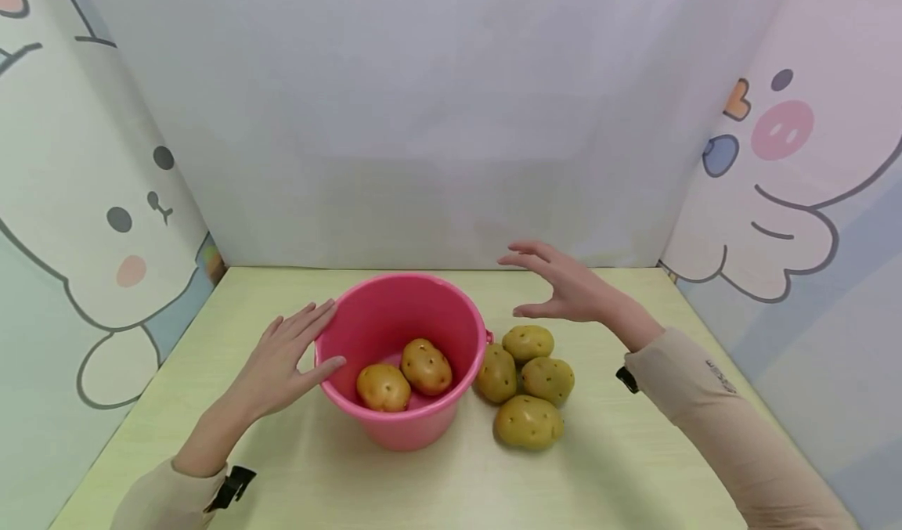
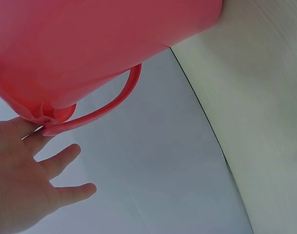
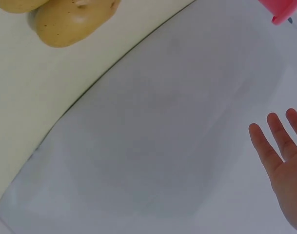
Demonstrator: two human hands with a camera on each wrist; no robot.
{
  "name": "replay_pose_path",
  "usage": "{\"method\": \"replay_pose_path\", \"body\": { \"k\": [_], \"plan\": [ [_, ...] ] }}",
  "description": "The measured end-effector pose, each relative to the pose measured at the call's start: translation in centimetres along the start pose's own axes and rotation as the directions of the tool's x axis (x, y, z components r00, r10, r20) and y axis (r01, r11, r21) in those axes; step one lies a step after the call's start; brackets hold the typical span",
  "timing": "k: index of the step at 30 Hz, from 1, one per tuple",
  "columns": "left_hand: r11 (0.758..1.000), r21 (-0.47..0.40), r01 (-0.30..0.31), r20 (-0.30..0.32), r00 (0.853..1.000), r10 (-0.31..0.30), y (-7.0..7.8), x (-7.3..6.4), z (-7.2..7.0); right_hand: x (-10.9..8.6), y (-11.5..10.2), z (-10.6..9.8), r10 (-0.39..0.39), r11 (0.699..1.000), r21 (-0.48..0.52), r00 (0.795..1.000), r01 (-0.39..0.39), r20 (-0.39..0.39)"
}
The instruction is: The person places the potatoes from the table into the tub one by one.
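Note:
A pink bucket [image 1: 412, 428] stands on the table, with two potatoes [image 1: 426, 366] lying at its bottom. My left hand [image 1: 285, 362] is at the bucket's left rim, fingers straight and spread, the thumb reaching over the edge. In the left wrist view, the left hand's fingertips lie right at the rim where the pink handle [image 2: 107, 108] joins. To the right of the bucket, several potatoes [image 1: 530, 423] lie close together. Above and behind them my right hand [image 1: 567, 283] is in the air with nothing in it, fingers extended and thumb apart.
The pale yellow table [image 1: 296, 475] ends at a white back wall [image 1: 451, 123]. Side panels with cartoon animals, a white one [image 1: 92, 201] on the left and a pig [image 1: 810, 123] on the right, enclose it.

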State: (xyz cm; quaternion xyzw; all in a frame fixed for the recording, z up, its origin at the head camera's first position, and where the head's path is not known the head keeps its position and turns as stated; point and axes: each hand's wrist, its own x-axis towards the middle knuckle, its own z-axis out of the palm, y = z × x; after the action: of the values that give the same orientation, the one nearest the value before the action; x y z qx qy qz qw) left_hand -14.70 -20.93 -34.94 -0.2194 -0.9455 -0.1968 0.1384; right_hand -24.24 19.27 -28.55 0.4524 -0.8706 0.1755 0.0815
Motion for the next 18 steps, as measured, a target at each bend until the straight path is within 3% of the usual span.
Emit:
{"method": "replay_pose_path", "body": {
  "k": [7,18],
  "plan": [
    [1.000,-0.006,0.002,-0.002,1.000,-0.002,0.0,0.0,0.0,-2.6,0.6,0.5,0.008,1.000,-0.015,1.000,-0.008,-0.004],
    [1.000,-0.008,0.012,0.011,1.000,-0.011,0.1,0.0,0.1,-5.8,0.7,2.9,0.043,0.999,0.026,0.997,-0.045,0.061]
  ]
}}
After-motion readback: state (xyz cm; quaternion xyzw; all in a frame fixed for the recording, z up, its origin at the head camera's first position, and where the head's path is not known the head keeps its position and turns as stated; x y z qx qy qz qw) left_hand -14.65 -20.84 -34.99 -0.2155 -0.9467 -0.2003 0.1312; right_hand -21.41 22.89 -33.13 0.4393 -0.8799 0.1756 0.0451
